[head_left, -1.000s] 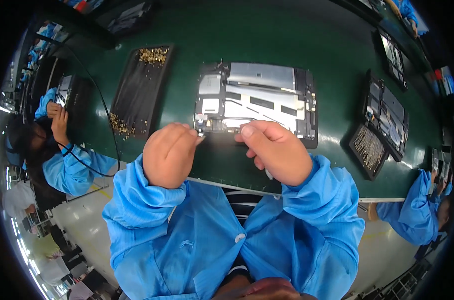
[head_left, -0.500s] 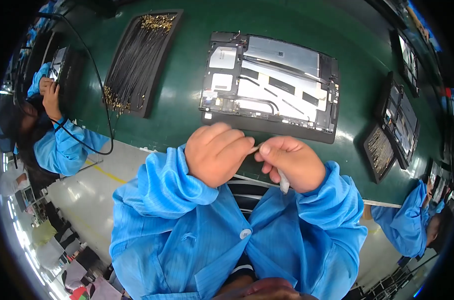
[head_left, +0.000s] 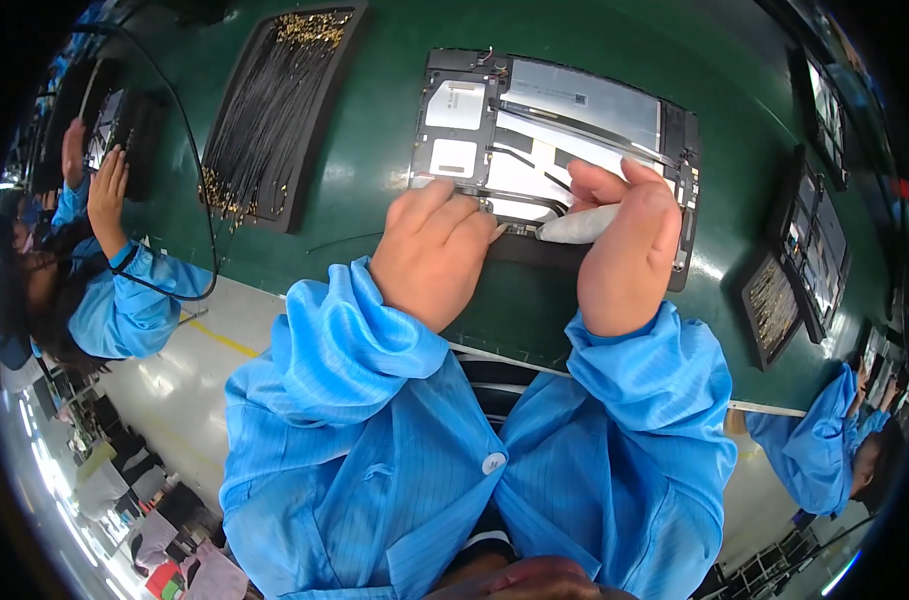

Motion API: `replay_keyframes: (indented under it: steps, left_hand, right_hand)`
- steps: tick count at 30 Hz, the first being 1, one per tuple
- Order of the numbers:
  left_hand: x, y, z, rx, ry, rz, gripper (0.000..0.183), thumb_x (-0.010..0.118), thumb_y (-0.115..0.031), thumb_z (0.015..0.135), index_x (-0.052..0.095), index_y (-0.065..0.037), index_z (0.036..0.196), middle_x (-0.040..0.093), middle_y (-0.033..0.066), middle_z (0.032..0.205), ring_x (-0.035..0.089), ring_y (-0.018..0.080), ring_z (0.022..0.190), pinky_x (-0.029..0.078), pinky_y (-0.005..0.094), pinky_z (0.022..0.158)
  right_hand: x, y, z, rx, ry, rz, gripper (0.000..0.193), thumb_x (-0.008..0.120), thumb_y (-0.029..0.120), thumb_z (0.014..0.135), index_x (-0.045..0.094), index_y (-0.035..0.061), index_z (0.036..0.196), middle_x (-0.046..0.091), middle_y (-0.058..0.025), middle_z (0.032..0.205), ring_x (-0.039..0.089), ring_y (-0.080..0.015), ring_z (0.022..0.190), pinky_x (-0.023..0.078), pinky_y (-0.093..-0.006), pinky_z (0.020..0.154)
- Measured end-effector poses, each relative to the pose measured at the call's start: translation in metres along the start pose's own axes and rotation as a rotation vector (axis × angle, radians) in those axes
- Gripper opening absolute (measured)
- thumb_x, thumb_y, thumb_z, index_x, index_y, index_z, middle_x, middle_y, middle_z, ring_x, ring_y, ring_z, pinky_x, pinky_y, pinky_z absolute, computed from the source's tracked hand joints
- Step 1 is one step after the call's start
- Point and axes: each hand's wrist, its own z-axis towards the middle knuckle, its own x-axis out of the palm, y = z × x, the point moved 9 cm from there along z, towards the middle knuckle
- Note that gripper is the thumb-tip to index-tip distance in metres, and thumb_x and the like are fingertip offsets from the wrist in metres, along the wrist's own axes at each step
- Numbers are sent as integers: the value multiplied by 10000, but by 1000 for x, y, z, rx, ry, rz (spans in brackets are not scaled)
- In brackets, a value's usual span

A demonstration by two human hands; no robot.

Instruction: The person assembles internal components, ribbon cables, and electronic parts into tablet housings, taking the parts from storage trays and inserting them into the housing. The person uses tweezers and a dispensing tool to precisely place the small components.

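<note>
An opened tablet [head_left: 595, 95] lies on a black foam pad [head_left: 565, 256], its silver panel, white battery area and black ribbon cables showing. At its near left edge my left hand [head_left: 430, 255] is closed, fingertips bent down onto the border. A thin dark cable [head_left: 347, 242] trails from that hand leftward over the table; its held end is hidden. My right hand [head_left: 630, 240] grips a white, tapered tool [head_left: 577, 225] like a wrapped stick. The tool's point reaches the tablet's near edge, just right of my left fingertips. Two fingers of the right hand are raised over the tablet.
A dark tray [head_left: 305, 150] of black cables with gold ends stands at the left on the green table [head_left: 395, 40]. At right are another opened tablet [head_left: 815, 250] and a smaller tray [head_left: 772, 305] of cables. Co-workers in blue sleeves [head_left: 140, 300] sit on both sides.
Both hands have moved forward from the table's front edge onto the tablet's near edge. The white tool has swung from below my right hand to point left. The thin cable now shows at left.
</note>
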Motion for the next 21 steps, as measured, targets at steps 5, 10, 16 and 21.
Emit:
replay_keyframes:
  steps: [5, 10, 16, 21]
  left_hand:
    - [2, -1, -2, -5, 17, 19, 207, 620, -33, 580, 553, -43, 776, 541, 86, 830, 478, 281, 866, 369, 376, 758]
    - [3, -1, -4, -9, -1, 27, 213, 622, -34, 579, 550, -44, 779, 541, 87, 834, 478, 280, 872, 368, 375, 760]
    - [1, -2, -3, -9, -1, 34, 220, 623, -33, 577, 547, -43, 783, 543, 84, 831, 481, 279, 870, 367, 373, 762]
    - [4, -1, -1, -8, 25, 38, 230, 624, -29, 572, 548, -43, 788, 545, 82, 830, 484, 279, 864, 366, 372, 759]
  right_hand:
    - [6, 2, -5, -188, 62, -123, 191, 355, 109, 830, 427, -35, 933, 561, -135, 825, 494, -153, 713, 399, -259, 653]
    - [5, 0, -5, -193, 44, -95, 196, 357, 118, 829, 443, -44, 901, 567, -137, 796, 510, -160, 698, 405, -265, 640]
    - [8, -1, -3, -193, 50, -107, 224, 357, 152, 837, 468, -40, 865, 563, -120, 795, 511, -158, 699, 405, -264, 641]
    - [15, -2, -1, -199, 167, -248, 317, 280, 288, 862, 396, -6, 892, 561, -134, 761, 515, -160, 665, 406, -285, 663]
